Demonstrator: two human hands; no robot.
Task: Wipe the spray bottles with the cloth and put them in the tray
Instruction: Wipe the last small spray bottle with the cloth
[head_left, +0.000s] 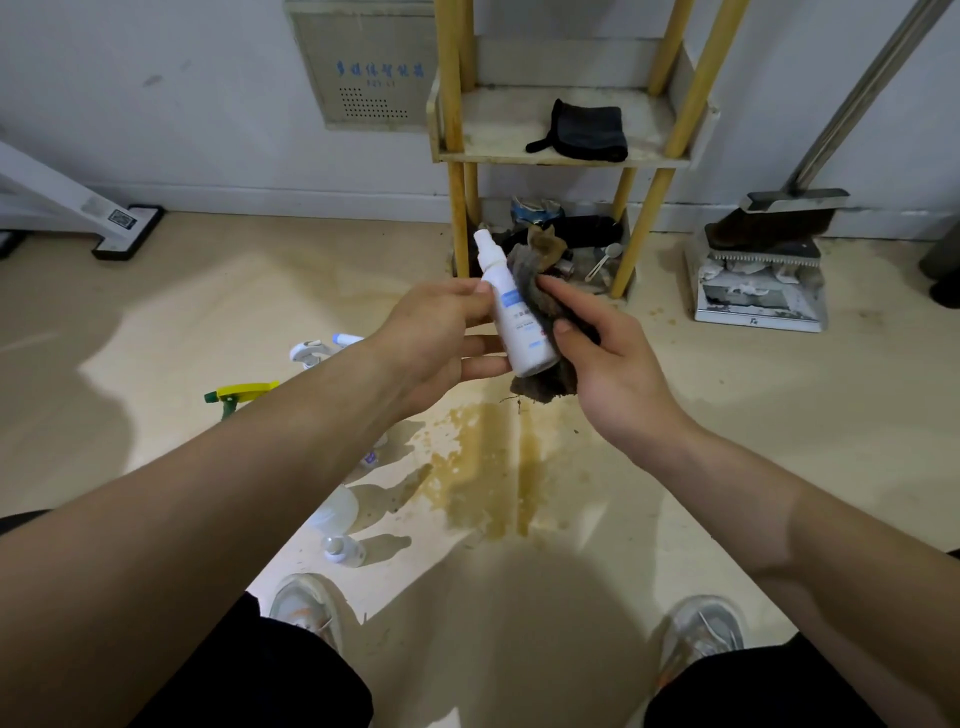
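A white spray bottle (511, 312) is held above the floor (779, 441), just past the frame's centre toward 12 o'clock, nozzle tilted up and to the left. Its lower body is pinched between the thumb and fingers of the left hand (431, 343). A dark, soiled cloth (530, 280) is gripped by the right hand (613, 374) and pressed against the bottle's right side, so wiping is judged to be under way.

The left hand's hold is only a fingertip pinch. If the cloth is pushed hard, the bottle could be twisted out and dropped onto the brown stain (483, 467) at 6 o'clock, and so dirtied again. Grime could also be smeared on instead of removed, since the cloth looks dirty. The nozzle could be pressed by accident.

No tray can be identified with certainty. The held bottle is opaque, so its contents cannot be told. Toward 8 and 9 o'clock, more bottles are left on the floor: a yellow-green trigger sprayer (241, 395), a white trigger head (311, 353) and a small clear bottle (343, 551); their fill is not discernible. On the wooden rack (561, 158) at 12 o'clock a folded black cloth (582, 130) is kept, with clutter and a spoon (605, 260) below. In the dustpan (758, 317) at 2 o'clock, pale crumpled scraps are held.
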